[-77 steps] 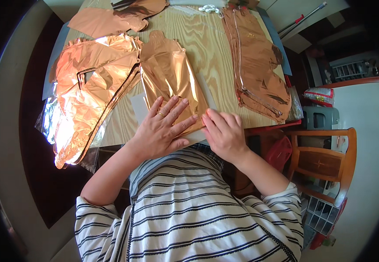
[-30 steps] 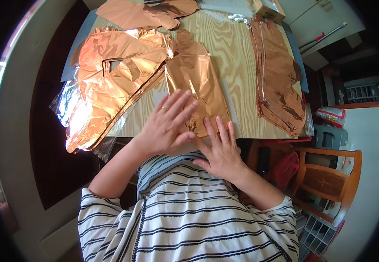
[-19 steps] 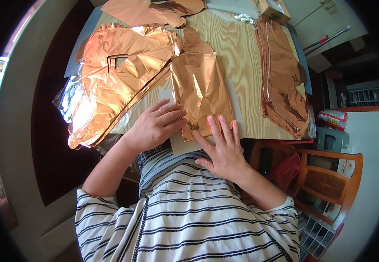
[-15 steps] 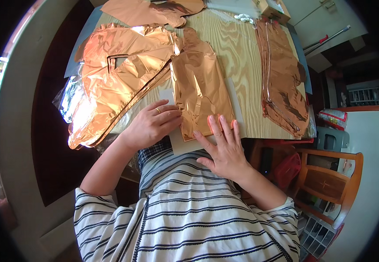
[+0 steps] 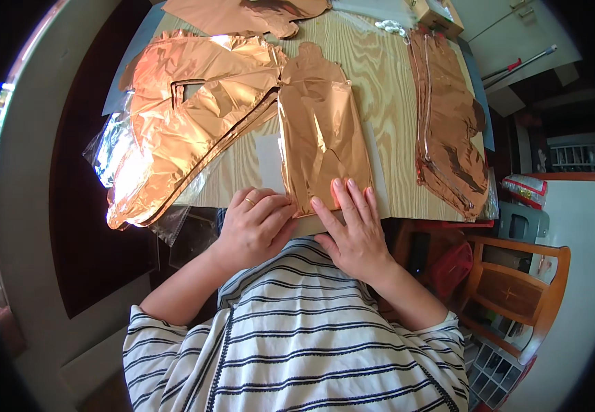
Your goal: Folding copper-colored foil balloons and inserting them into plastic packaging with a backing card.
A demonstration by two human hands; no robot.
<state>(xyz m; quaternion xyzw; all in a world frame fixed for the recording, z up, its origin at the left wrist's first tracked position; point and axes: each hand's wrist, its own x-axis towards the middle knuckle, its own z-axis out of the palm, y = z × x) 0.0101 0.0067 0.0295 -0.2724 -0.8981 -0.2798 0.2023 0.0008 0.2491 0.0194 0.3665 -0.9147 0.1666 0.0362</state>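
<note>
A flat, copper-coloured foil balloon (image 5: pixel 323 141), folded into a narrow rectangle, lies in front of me on a pale card sheet (image 5: pixel 269 163). My right hand (image 5: pixel 354 230) rests flat on its near right edge, fingers stretched out. At the near left corner, my left hand (image 5: pixel 260 223) has its fingers curled together, thumb and fingertips pinching the foil's edge. To the left spreads a larger stack of flat copper foil balloons (image 5: pixel 208 123) with a small cutout, its edge reaching the top of the folded one.
More copper foil balloons (image 5: pixel 448 123) lie in a pile at the table's right, and another foil piece (image 5: pixel 236 15) at the far edge. Clear plastic wrapping (image 5: pixel 109 151) sticks out at the left. An open box (image 5: pixel 438 15) stands far right. A wooden chair (image 5: pixel 517 288) is beside the table.
My left hand has come down and nearer along the foil's left edge to its near corner, its fingers now curled tighter. My right hand stays flat on the foil, barely shifted.
</note>
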